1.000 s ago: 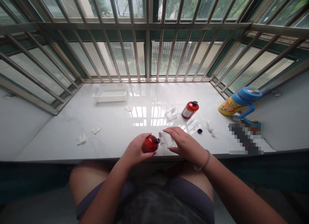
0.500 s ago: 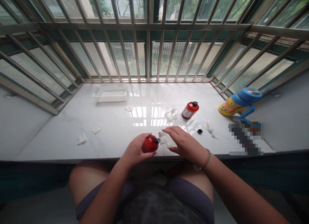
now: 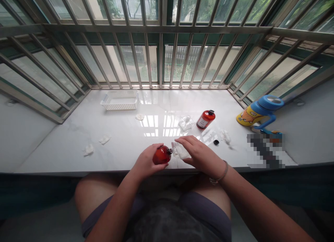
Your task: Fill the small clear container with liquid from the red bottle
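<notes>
Near the ledge's front edge, my left hand (image 3: 148, 162) is wrapped round a red bottle (image 3: 162, 155), tilted so that its open dark neck points right. My right hand (image 3: 202, 153) grips a clear glass bottle (image 3: 180, 150), also tilted, with its mouth facing the red bottle's. The two mouths meet or nearly meet; I cannot tell whether they touch. My fingers and palm cover part of each bottle. Beyond the right hand lies a small black cap (image 3: 216, 142). A second red bottle (image 3: 205, 119) with a white label and a black cap stands farther back.
On the white ledge (image 3: 68, 141) are a white plastic basket (image 3: 120, 102), a clear glass piece (image 3: 186, 123) and crumpled tissues (image 3: 88, 150). A blue and yellow tumbler (image 3: 257, 109) stands at the right by a blurred-out item (image 3: 266, 151). Metal bars (image 3: 160, 61) line the window behind.
Hardly anything differs. Both hands keep the two bottles mouth to mouth in the same place, and the view has shifted very slightly.
</notes>
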Demonstrator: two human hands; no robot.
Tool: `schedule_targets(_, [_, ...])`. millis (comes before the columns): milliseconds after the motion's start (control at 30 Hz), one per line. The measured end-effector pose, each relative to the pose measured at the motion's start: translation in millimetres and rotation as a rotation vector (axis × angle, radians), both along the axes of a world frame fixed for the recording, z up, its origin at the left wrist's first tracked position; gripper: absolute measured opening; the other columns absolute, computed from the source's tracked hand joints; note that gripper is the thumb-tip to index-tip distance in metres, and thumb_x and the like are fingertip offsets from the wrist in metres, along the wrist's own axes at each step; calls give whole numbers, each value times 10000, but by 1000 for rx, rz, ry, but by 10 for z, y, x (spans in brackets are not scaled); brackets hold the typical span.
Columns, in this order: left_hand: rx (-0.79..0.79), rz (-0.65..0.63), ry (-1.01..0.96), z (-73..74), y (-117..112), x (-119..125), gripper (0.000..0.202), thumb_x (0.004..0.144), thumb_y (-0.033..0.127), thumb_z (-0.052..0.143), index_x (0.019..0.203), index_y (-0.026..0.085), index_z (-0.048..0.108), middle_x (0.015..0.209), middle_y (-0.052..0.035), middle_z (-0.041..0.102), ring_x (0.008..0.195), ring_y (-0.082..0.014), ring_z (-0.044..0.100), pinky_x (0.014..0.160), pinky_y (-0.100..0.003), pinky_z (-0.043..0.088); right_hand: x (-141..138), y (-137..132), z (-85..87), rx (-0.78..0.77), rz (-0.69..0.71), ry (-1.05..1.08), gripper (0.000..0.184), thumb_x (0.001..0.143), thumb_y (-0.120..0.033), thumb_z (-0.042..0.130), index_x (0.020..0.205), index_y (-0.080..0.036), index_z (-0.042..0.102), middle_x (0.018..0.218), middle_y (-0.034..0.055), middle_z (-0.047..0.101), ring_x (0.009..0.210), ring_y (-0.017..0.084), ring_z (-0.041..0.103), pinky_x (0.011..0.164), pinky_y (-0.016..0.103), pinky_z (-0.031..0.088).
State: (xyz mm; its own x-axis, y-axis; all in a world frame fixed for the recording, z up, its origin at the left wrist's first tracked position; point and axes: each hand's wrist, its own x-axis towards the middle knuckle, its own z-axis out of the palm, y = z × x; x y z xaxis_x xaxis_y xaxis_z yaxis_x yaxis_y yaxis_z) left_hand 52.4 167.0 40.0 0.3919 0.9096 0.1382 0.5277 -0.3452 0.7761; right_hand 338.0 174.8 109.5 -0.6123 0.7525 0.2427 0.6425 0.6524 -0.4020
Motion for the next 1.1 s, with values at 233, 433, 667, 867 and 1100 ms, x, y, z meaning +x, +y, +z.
schedule_targets(233, [-8,1,2,6,1,-3,764,792,389,910,1465,292,560,1449,-94,678,1317,-319,666,1147,-499,558,-10,15,32,15,7,-12,903,738,41,755,1548,-243,475,1424,143,635,1303,342,614,1108,548,577])
schedule_targets(433, [-7,12,-11,10,1,-7,760,785,390,912,1459,296,574,1438,-91,691,1305,-320,679,1143,-494,562,-10,15,53,34,10,-25,893,742,37,747,1547,-237,472,1425,143,635,1301,344,610,1106,548,575])
schedule_targets(667, [-7,18,-18,29,0,-9,754,783,389,914,1453,296,582,1430,-93,697,1303,-327,686,1139,-506,568,-27,22,89,45,13,-20,932,739,30,732,1573,-277,449,1421,134,638,1297,353,620,1102,574,575])
schedule_targets(867, [-12,19,-20,23,3,-12,762,779,384,915,1457,290,580,1435,-92,695,1306,-324,684,1142,-500,564,-22,28,100,43,11,-31,928,734,39,730,1565,-272,458,1424,133,635,1305,355,613,1110,574,568])
schedule_targets(1100, [-23,21,-15,29,2,-6,762,784,374,911,1459,285,570,1445,-91,687,1315,-318,674,1144,-495,559,-29,34,96,51,8,-49,917,730,45,741,1553,-253,466,1421,141,635,1301,359,610,1105,582,568])
